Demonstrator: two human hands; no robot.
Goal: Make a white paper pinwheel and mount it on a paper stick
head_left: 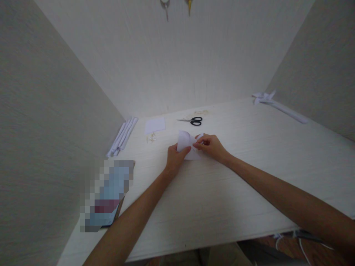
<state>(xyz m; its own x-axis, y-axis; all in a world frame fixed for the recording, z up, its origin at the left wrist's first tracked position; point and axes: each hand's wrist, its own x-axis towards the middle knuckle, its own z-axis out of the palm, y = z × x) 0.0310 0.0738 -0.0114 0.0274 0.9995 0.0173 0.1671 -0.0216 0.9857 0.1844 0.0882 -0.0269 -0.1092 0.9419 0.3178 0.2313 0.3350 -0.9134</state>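
A piece of white paper [183,139], with one flap curling over, is raised a little at the middle of the table. My left hand [174,159] is closed on its left side, thumb pressed on top. At the right side, the fingers of my right hand [213,146] pinch another part of the same paper. Just beyond it lie scissors [196,121] with black handles, their blades pointing left. A flat white paper square [155,125] rests to the far left of my hands, with a small tangle of pale strings or bands [151,137] in front of it.
Several rolled paper tubes [123,136] lie by the left wall. A blurred flat device [113,192] is near my left forearm. Along the right wall lies a paper tube with folded blades [288,111]. More pale strings [201,112] sit behind the scissors.
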